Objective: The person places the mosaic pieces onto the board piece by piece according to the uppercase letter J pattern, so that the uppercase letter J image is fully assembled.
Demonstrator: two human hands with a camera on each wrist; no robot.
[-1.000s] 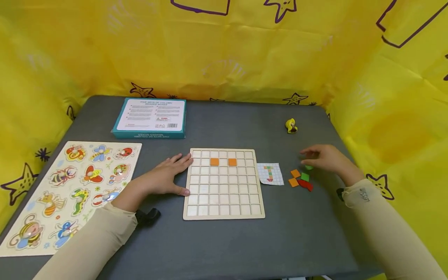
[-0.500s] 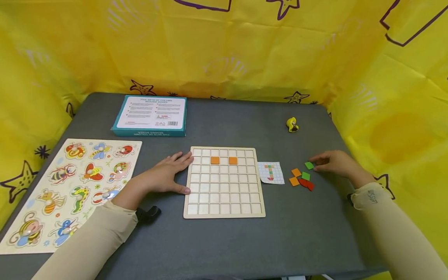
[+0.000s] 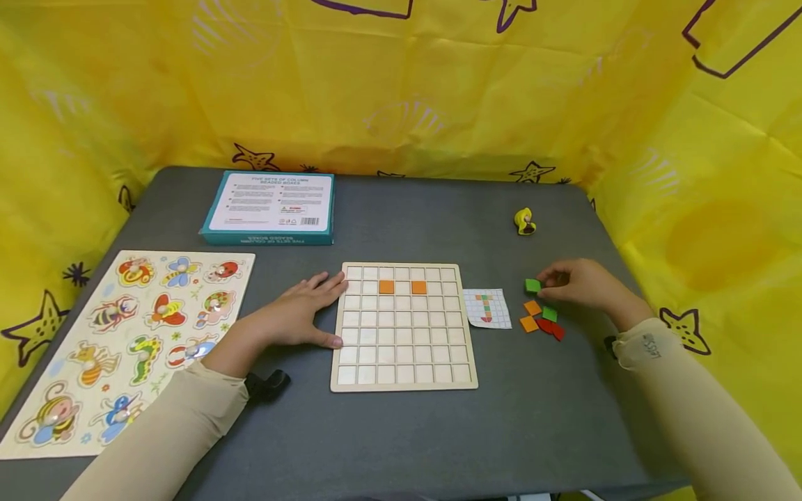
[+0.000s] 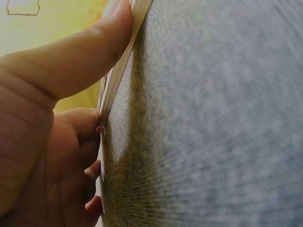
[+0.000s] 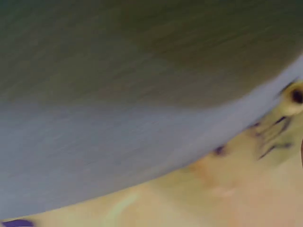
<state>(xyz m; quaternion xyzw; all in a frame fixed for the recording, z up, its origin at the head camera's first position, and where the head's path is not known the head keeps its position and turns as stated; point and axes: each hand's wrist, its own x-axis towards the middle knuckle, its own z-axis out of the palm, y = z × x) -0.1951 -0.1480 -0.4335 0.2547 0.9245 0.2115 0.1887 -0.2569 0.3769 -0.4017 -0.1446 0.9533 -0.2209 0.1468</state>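
In the head view, my right hand (image 3: 585, 287) pinches a green square tile (image 3: 532, 286) at its fingertips, above and right of the paper card. Just below it lie two orange tiles (image 3: 529, 324), another green tile (image 3: 549, 314) and red pieces (image 3: 551, 329). With spread, relaxed fingers, my left hand (image 3: 291, 316) rests along the left edge of a wooden grid board (image 3: 404, 387). Its thumb (image 4: 90, 59) touches the board's side in the left wrist view. Two orange squares (image 3: 386, 287) sit in the board's second row, one cell apart. The right wrist view is blurred and leaves the tile out.
A card (image 3: 501, 316) with a coloured pattern touches the board's right side. An insect peg puzzle (image 3: 156, 362) lies at the left, a teal box (image 3: 269, 209) behind it. At the back right stands a small yellow figure (image 3: 524, 222). Yellow cloth (image 3: 401, 83) surrounds the table (image 3: 413, 445).
My right hand reached down to the upper green tile, took it between its fingertips and moved it left off its spot. My left hand has stayed at the board.
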